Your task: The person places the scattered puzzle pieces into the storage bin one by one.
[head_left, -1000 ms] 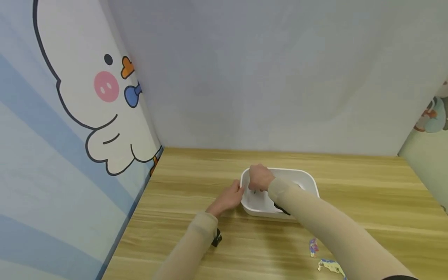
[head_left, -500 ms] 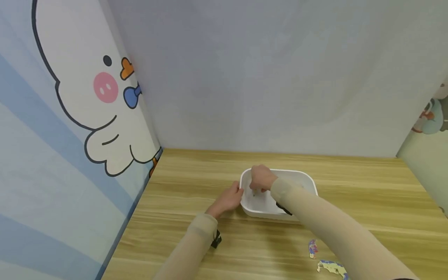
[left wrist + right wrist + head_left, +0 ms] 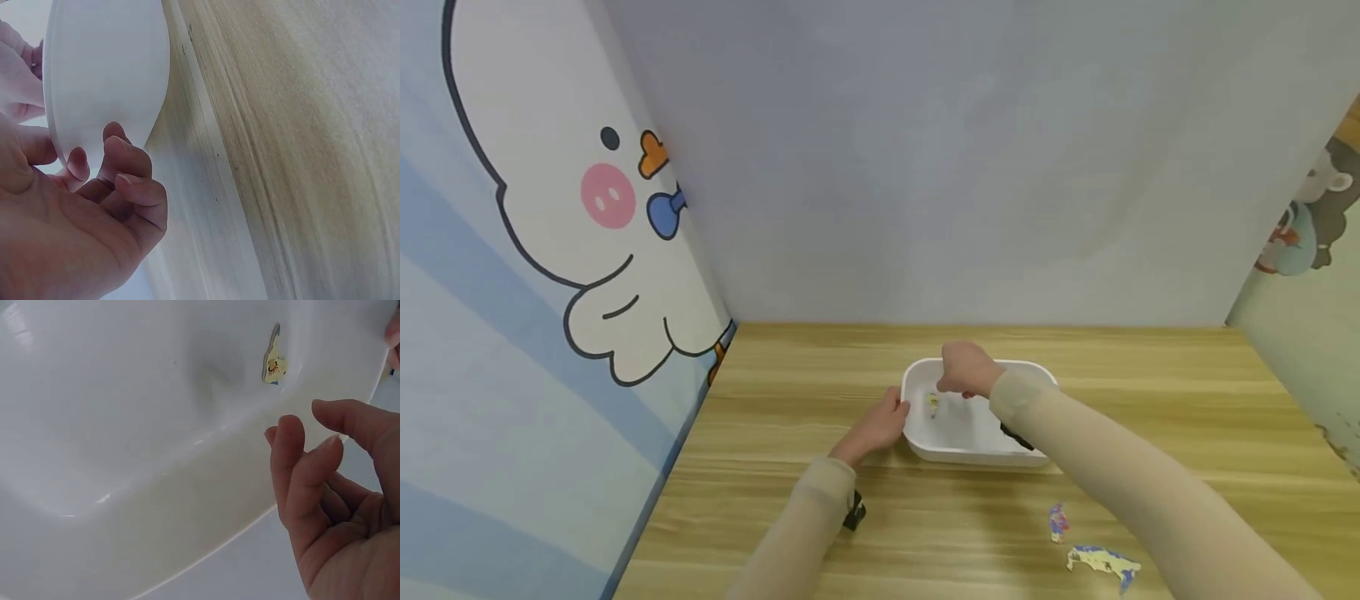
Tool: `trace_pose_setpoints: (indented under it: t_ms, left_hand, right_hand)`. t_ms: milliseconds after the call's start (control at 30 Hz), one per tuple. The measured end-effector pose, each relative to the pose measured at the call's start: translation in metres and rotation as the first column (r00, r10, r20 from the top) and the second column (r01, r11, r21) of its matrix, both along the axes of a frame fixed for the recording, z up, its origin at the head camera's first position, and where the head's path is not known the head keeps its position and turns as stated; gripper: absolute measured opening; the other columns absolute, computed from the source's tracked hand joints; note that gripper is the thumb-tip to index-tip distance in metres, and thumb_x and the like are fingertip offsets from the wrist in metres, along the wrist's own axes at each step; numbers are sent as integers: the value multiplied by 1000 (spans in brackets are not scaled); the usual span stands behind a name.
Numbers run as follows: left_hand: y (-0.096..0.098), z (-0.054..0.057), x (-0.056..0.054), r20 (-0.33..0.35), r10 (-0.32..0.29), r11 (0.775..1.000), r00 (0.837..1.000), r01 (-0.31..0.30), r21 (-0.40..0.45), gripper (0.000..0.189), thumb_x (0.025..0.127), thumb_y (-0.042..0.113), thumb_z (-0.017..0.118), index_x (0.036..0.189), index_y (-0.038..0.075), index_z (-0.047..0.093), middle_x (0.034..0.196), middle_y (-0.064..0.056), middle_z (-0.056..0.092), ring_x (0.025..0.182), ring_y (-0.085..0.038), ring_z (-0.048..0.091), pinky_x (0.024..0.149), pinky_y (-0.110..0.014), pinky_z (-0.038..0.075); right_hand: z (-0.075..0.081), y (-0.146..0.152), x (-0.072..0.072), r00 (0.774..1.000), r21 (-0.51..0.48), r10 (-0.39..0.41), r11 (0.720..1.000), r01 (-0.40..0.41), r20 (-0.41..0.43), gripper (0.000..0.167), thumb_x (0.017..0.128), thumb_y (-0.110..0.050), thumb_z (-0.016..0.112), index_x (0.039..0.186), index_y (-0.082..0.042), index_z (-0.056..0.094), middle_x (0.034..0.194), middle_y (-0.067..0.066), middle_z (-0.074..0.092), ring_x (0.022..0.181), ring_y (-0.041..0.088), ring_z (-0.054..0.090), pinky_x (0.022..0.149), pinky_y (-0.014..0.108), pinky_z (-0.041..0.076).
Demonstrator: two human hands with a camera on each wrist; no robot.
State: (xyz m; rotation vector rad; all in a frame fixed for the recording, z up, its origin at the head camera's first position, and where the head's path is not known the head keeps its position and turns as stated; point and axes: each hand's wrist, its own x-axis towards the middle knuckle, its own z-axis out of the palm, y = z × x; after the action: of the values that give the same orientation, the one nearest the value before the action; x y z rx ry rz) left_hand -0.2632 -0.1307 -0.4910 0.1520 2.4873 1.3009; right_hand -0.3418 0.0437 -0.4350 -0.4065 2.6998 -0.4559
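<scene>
A white plastic basin (image 3: 977, 457) stands on the wooden table. My left hand (image 3: 877, 427) holds its left rim, thumb over the edge and fingers against the outer wall (image 3: 112, 69). Inside, near the left end, lies a small flat yellow piece (image 3: 932, 403) with an irregular outline, blue edges and a little printed picture. My right hand (image 3: 967, 369) hovers over the basin's far side. In the right wrist view its thumb and bent fingers (image 3: 290, 437) are apart with nothing between them, a short way from the yellow piece (image 3: 274, 365).
Two more flat irregular pieces lie on the table in front of the basin: a small purple and red one (image 3: 1057, 523) and a longer yellow and blue one (image 3: 1101, 560), beside my right sleeve (image 3: 1120, 462). A pale curtain (image 3: 925, 167) hangs behind the table (image 3: 820, 358).
My right hand has let go of the small yellow piece, which now lies in the basin, and has lifted slightly away. The left hand keeps its hold while the head view shifts a little.
</scene>
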Motion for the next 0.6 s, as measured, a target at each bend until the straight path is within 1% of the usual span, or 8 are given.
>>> trace_pose_setpoints:
  t_ms: [100,200,300,400,500,600]
  left_hand:
    - [0,-2,-1,-15,-4,1000,1000,4,-13,38,104,27,32,134,4,41,104,-8,57,87,-20,53,77,-40,44]
    - [0,-3,-1,-21,-10,1000,1000,9,-24,38,104,26,32,134,4,41,104,-9,57,87,-21,53,77,-40,44]
    - [1,-3,0,-15,-11,1000,1000,10,-28,38,104,26,32,133,3,42,101,-9,56,85,-21,53,75,-39,44]
    - [0,-4,1,-15,-8,1000,1000,7,-27,37,104,27,32,132,4,42,98,-8,55,83,-21,52,72,-37,43]
    - [0,-4,3,-22,3,1000,1000,-3,-24,37,104,27,32,131,4,43,96,-8,54,82,-21,52,71,-36,43]
    - [1,-5,4,-22,11,1000,1000,-11,-29,36,104,26,33,131,4,43,97,-8,55,82,-22,52,71,-36,43]
  right_hand:
    - [7,7,6,1000,-1,15,1000,-15,-23,16,82,-14,68,74,-5,57,57,6,58,42,15,53,43,27,43]
    - [15,15,13,998,-4,24,1000,-24,-60,21,81,-13,66,63,-6,56,46,4,52,38,15,49,42,28,41]
    - [20,25,21,997,-19,9,1000,-11,-72,27,81,-11,67,58,-8,53,43,3,48,38,17,51,42,29,43]
    - [24,37,29,995,-37,15,999,-18,-95,37,82,-12,67,52,-11,47,40,-1,40,39,21,53,43,29,44]
    - [28,49,36,992,-72,35,996,-44,-118,46,83,-11,66,47,-16,37,39,-5,28,34,18,46,42,27,39]
    - [30,64,43,989,-107,46,992,-61,-138,50,84,-10,65,48,-19,31,40,-7,22,32,11,35,42,25,32]
